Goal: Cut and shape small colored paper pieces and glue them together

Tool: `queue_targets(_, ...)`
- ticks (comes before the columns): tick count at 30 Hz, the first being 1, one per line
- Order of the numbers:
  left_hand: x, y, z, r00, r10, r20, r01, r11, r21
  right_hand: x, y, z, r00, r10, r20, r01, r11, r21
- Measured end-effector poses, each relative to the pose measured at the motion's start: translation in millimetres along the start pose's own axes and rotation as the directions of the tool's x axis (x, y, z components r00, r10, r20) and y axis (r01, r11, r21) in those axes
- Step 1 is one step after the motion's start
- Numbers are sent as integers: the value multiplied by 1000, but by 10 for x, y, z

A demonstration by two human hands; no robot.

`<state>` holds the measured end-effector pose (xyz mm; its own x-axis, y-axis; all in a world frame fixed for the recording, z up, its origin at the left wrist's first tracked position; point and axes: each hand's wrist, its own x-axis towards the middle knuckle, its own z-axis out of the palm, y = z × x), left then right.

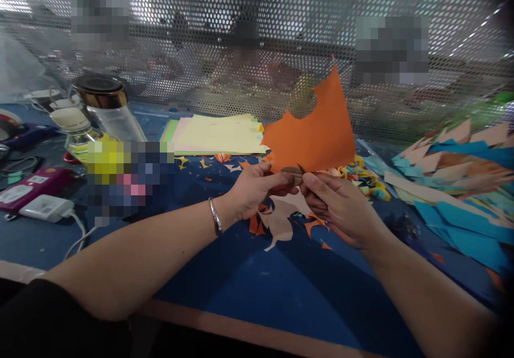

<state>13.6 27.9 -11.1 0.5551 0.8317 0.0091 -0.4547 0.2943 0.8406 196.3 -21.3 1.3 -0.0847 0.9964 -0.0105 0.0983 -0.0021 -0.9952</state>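
Observation:
An orange sheet of paper (317, 133) with curved notches cut in its left and upper edges stands raised above the blue table. At its lower left edge my left hand (261, 184) is closed, pinching a small brownish round piece (293, 174) and the paper's edge. Beside it, my right hand (337, 203) is closed at the sheet's bottom edge, thumb and fingers pressed together near a small dark pointed tip. What the right fingers hold is mostly hidden. Below the hands lies a pale paper scrap (279, 221) among orange offcuts (257, 224).
Behind my hands lies a stack of yellow, pink and green paper (217, 133). Bottles (74, 128), a purple device (38, 189) and a white charger (47, 208) with cable are at left. Blue and peach cut papers (461, 224) pile up at right. A perforated metal screen (225, 37) stands behind.

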Motion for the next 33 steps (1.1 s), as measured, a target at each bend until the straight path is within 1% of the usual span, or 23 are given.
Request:
queue_targets(9, -4, 6, -2, 996, 35, -86, -30, 998, 63, 6, -4, -18, 1000, -13, 21, 14, 999, -45)
queue_targets(14, 9, -26, -5, 993, 51, -106, -46, 998, 46, 6, -25, -11, 999, -21, 46, 24, 997, -72)
queue_targets(22, -29, -13, 17, 984, 126, -125, -106, 982, 156, 4, -41, -10, 999, -33, 43, 37, 995, -96)
queue_targets(25, -48, 6, 45, 982, 138, -129, -118, 981, 151, 7, -34, 1, 998, -49, 25, 51, 995, -86)
queue_targets(30, -56, 24, 74, 984, 129, -127, -119, 989, 87, 13, -11, 13, 997, -70, 23, 72, 992, -101)
queue_targets(33, -57, 34, 77, 982, 118, -145, -101, 988, 118, 19, -5, 16, 997, -78, 16, 80, 992, -102)
